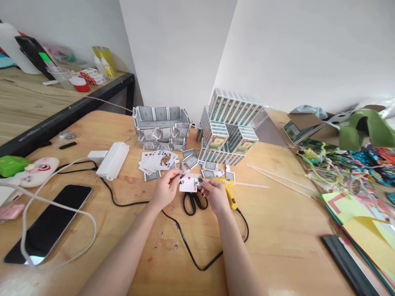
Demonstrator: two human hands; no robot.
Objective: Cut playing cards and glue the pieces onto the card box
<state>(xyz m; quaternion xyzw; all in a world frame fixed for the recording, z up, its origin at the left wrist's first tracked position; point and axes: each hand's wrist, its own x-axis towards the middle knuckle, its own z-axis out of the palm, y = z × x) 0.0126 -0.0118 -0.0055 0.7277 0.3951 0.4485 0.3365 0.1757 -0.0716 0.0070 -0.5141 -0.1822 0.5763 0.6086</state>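
Far left, 9 o'clock: phone [49, 224] lying face up on the wooden table [286, 242], a white cable [61, 230] looped across it. At 10 o'clock, a white power adapter [112, 160] with a black cord [185, 242] trailing toward 6 o'clock.

Centre: left hand [165, 189] closed in a pinch, thumb and fingers on the left edge of a playing card [189, 183]. The card is face up, red pips visible, held just above the table. Right hand [214, 193] likewise pinched on the card's right edge; dark-painted nails. Both hands grip the same card between them.

Directly under the card: black scissors [194, 201], flat on the table. Just right of the right hand, at 3 o'clock from it: yellow glue gun [230, 191], partly hidden by the hand.

At 12 o'clock from the hands: fanned loose cards [157, 161]; behind them a basket built of cards [160, 127]. At 1 o'clock: stacked card boxes [231, 127].

Far right: coloured paper sheets [358, 218].
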